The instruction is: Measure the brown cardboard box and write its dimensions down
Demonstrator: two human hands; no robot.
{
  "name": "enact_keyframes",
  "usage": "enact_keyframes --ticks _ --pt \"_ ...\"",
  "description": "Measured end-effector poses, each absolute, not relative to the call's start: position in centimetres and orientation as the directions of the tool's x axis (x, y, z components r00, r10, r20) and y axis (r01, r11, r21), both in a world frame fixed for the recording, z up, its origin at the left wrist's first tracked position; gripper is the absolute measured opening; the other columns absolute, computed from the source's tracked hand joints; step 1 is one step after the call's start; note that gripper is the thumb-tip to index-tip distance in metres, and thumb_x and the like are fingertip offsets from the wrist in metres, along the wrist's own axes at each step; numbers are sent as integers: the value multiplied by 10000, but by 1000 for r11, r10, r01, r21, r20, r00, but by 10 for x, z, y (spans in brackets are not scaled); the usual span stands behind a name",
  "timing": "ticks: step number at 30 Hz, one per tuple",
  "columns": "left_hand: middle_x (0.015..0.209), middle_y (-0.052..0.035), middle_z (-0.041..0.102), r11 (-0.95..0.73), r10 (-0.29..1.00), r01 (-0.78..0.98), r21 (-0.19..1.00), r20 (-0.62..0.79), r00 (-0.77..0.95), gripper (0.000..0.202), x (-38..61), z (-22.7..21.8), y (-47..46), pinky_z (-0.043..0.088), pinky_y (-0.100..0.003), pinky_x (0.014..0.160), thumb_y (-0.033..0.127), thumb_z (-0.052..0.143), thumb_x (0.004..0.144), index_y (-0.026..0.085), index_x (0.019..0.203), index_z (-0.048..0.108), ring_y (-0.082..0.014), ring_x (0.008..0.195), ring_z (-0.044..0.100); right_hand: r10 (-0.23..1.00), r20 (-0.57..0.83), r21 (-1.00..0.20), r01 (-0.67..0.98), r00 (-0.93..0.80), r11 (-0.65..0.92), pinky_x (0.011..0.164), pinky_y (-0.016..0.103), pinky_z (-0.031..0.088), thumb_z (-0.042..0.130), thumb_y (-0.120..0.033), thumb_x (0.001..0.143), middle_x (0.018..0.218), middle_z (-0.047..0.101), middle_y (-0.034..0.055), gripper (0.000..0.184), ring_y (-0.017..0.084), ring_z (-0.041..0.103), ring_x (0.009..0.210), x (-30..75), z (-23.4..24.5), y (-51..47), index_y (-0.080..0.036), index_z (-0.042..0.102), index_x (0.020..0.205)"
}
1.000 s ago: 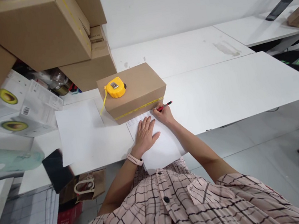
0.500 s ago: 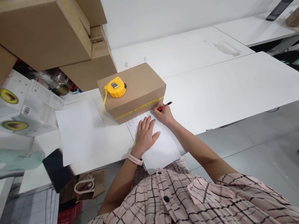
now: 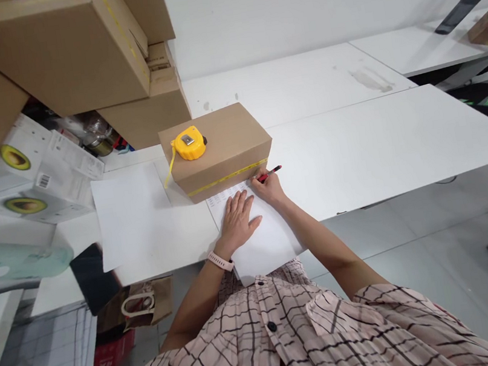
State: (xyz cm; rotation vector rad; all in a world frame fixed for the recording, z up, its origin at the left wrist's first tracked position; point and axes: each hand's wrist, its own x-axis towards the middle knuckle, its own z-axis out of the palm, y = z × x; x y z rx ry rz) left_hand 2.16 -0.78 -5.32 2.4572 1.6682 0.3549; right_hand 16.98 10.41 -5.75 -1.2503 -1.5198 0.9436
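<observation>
A sheet of paper (image 3: pixel 265 244) with rows of writing near its top lies at the table's front edge, its lower end hanging over. Flat on it rests my left hand (image 3: pixel 239 217), fingers stretched out, a pale pink band on the wrist. My right hand (image 3: pixel 269 188) is closed around a red and black pen (image 3: pixel 275 171) at the sheet's upper right. The pen's tip is hidden by my fingers. Directly beyond both hands stands a closed cardboard box (image 3: pixel 223 140) with a yellow tape strip along its side. On top of it sits a yellow tape measure (image 3: pixel 190 143), its blade end sticking out.
Left of the box lies another white sheet (image 3: pixel 128 218). Large cartons (image 3: pixel 55 58) are stacked at the back left, above white boxes with avocado pictures (image 3: pixel 42 182). A mint-green bottle (image 3: pixel 12 259) and a dark flat device (image 3: pixel 95 272) lie at the left edge.
Almost nothing differs. The pen in my right hand has shifted very slightly; my left hand, the box and the tape measure stay where they were.
</observation>
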Motion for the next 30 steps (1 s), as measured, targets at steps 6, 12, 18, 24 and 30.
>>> enact_keyframes --ticks 6,12,18,24,30 --pt "1652 -166 326 -371 928 894 252 118 352 613 22 -54 -8 191 -525 1278 468 459 1005 123 1510 425 -314 1558 242 980 197 -944 261 -38 200 564 277 338 582 -376 761 613 468 -27 261 118 392 581 169 -57 106 -236 411 623" --pt "1645 -162 343 -387 922 885 261 113 370 614 16 -56 -9 202 -519 1279 459 488 996 126 1509 432 -308 1554 253 950 299 -891 330 -90 312 660 289 426 561 -405 889 789 559 6 187 152 500 699 190 -55 82 -228 544 834" --pt "1471 -122 573 -382 920 838 390 245 306 361 4 -32 -9 377 -465 1199 357 491 997 200 1301 609 -251 1405 495 820 395 -546 612 -414 572 750 337 456 393 -167 949 1009 613 91 311 238 561 941 220 -63 42 -241 667 1076" --pt "1371 -103 590 -201 699 901 384 700 -142 234 -34 53 35 377 -514 1167 296 591 954 218 1174 611 -270 1323 518 788 421 -375 705 -449 602 771 373 447 355 -120 979 966 634 125 379 254 522 864 217 -70 38 -199 678 1161" --pt "1383 -161 575 3 857 861 508 442 -264 672 -72 90 95 402 -630 1110 342 818 791 128 1343 501 -366 1316 505 814 436 -472 672 -384 571 775 369 478 382 -108 955 928 618 113 375 260 561 900 219 -70 39 -201 644 1207"
